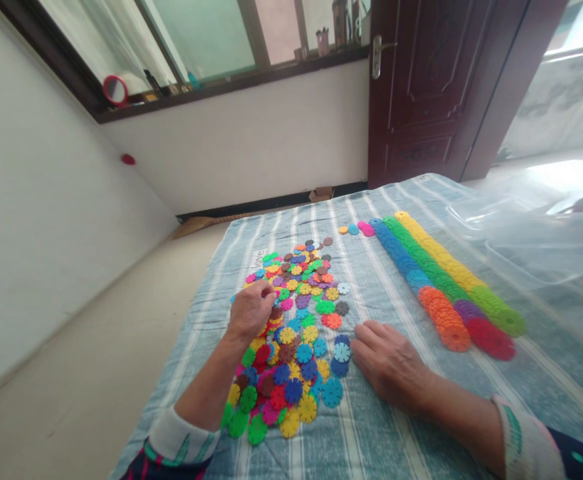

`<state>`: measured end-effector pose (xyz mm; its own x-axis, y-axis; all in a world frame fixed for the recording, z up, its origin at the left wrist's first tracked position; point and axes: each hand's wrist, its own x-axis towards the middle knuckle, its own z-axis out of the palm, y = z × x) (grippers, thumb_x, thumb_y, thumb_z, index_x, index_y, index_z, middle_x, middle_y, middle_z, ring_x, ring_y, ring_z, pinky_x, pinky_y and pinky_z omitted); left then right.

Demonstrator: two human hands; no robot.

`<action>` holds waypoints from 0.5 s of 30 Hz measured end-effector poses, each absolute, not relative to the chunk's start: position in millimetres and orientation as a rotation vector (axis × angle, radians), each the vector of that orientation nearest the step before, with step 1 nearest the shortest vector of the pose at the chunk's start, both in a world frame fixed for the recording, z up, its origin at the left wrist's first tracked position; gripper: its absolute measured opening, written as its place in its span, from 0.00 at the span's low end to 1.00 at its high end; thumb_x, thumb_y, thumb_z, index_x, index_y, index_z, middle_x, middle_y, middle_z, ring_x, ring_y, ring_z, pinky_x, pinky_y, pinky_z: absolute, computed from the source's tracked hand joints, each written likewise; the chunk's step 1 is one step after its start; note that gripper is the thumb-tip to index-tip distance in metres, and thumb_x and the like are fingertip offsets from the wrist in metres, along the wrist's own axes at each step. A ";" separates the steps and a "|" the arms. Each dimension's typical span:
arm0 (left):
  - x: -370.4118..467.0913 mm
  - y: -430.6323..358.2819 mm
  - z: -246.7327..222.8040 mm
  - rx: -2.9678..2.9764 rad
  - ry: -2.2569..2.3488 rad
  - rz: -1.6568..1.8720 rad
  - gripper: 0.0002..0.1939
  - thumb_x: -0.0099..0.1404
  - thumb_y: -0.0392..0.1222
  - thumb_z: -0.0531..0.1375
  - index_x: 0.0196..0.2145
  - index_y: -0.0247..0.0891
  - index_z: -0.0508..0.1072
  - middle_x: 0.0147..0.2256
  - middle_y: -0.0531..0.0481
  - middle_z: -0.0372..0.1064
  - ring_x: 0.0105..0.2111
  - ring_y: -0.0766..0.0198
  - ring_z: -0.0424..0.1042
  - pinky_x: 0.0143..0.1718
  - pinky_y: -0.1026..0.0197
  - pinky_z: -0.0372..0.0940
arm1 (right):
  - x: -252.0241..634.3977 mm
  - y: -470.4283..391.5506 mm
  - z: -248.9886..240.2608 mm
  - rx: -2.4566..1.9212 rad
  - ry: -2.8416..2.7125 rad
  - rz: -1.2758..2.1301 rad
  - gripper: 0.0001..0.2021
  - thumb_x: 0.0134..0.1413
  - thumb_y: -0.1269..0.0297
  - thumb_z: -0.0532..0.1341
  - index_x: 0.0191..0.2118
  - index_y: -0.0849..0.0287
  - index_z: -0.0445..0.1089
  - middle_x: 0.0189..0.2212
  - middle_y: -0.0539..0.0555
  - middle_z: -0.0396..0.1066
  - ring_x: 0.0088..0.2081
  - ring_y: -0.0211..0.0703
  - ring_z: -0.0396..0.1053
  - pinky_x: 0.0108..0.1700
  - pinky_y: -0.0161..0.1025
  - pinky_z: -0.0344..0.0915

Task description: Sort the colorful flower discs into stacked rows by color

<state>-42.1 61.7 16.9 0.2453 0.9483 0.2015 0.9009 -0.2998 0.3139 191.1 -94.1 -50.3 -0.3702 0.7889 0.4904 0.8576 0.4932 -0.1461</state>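
Observation:
A loose pile of colourful notched plastic discs (287,353) spreads over the striped bedcover. Above its left side is my left hand (252,308), thumb and fingers pinched together; a bit of pink shows by the fingertips, but whether it is held cannot be made out. My right hand (388,363) rests on the cloth right of the pile, fingers curled under and pressed together, their tips hidden. Just beside its fingers lie a light blue disc (342,352) and dark blue discs (340,368). Whatever is under the right palm is out of sight.
Overlapping discs form long rows at the right: blue (394,248) ending in orange (444,320), green (421,257) ending in red (491,338), and yellow (436,250). Clear plastic packaging (531,233) lies beyond them. The bedcover (371,440) ends at the left above the floor.

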 end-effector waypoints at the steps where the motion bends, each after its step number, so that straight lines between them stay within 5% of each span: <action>1: -42.7 60.1 18.2 2.318 1.727 0.539 0.07 0.58 0.42 0.53 0.25 0.40 0.66 0.24 0.54 0.69 0.28 0.64 0.69 0.32 0.64 0.61 | 191.2 -94.0 -50.2 -1.352 -2.239 -0.182 0.07 0.57 0.73 0.57 0.28 0.58 0.64 0.29 0.53 0.64 0.33 0.43 0.56 0.33 0.41 0.50; 6: -38.3 52.1 20.2 2.217 1.639 0.435 0.06 0.56 0.41 0.53 0.23 0.40 0.65 0.21 0.56 0.68 0.24 0.65 0.69 0.30 0.64 0.61 | 191.1 -94.5 -48.5 -1.349 -2.233 -0.193 0.07 0.57 0.73 0.58 0.28 0.58 0.65 0.29 0.53 0.64 0.33 0.43 0.56 0.33 0.41 0.50; 15: -30.2 57.2 10.8 2.558 1.578 0.273 0.10 0.60 0.42 0.54 0.27 0.40 0.74 0.33 0.49 0.73 0.37 0.61 0.71 0.41 0.61 0.62 | 190.7 -94.3 -49.0 -1.357 -2.229 -0.197 0.07 0.56 0.73 0.58 0.28 0.58 0.64 0.29 0.52 0.64 0.33 0.43 0.56 0.33 0.41 0.50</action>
